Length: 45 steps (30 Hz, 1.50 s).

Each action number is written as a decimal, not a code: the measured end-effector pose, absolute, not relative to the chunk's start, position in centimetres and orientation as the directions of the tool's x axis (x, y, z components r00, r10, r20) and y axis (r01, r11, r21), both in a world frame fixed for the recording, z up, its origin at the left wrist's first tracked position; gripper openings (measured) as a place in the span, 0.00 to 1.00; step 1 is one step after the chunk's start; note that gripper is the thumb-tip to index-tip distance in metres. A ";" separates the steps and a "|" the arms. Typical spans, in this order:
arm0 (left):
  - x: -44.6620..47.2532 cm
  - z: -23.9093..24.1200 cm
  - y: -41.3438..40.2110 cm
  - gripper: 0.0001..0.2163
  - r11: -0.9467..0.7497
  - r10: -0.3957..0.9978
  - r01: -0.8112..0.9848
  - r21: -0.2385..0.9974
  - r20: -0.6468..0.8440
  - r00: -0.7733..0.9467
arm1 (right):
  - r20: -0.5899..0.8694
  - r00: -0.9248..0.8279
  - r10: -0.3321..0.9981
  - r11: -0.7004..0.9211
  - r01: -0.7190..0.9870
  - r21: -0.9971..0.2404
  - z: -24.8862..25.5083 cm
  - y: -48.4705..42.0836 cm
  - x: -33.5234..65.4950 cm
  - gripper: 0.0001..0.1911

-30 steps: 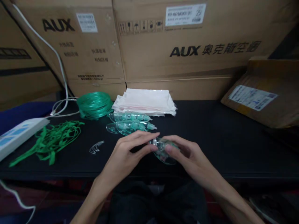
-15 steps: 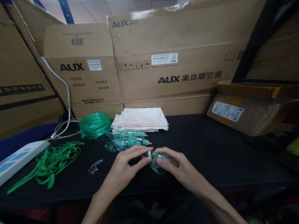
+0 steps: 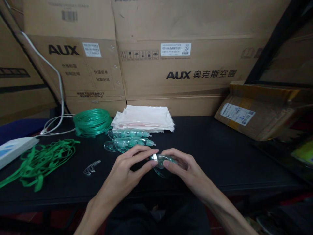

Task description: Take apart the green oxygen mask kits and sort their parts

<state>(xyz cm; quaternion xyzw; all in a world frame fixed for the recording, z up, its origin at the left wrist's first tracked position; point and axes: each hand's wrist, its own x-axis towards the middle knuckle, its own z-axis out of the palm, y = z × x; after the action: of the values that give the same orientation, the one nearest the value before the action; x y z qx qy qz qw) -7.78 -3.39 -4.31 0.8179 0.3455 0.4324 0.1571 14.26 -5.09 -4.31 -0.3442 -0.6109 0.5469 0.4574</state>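
Both my hands meet over the front of a black table [image 3: 220, 153], pinching one clear green plastic mask [image 3: 162, 163] between them. My left hand [image 3: 130, 166] grips its left end, where a small metal clip shows at the fingertips. My right hand [image 3: 181, 166] wraps the mask's right side. Just beyond my fingers lie two rows of stacked clear green masks [image 3: 128, 139]. A few small metal clips [image 3: 91, 167] rest to the left of my left hand.
A stack of white plastic bags [image 3: 144, 122] and a coil of green tubing [image 3: 92, 121] lie at the back. Green elastic straps [image 3: 39, 160] are heaped at the left beside a white power strip [image 3: 13, 148]. Cardboard boxes [image 3: 186, 58] wall the back; a tilted box [image 3: 259, 109] sits right.
The camera has tipped up and then settled a little lower. My hands keep the same pinch on the mask, with only small finger shifts at the metal clip.
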 end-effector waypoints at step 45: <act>-6.0 -4.3 -5.0 0.17 -0.154 0.978 0.113 0.982 0.135 0.161 | 0.157 -0.258 0.953 0.110 -0.188 -0.976 -4.8 -5.1 13.8 0.25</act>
<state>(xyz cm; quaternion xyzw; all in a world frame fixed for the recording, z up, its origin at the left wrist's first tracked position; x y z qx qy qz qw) -5.96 -5.03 -4.25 0.6022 0.4528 0.4629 0.4670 13.77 -5.05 -4.83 -0.3469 -0.5516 0.5699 0.5005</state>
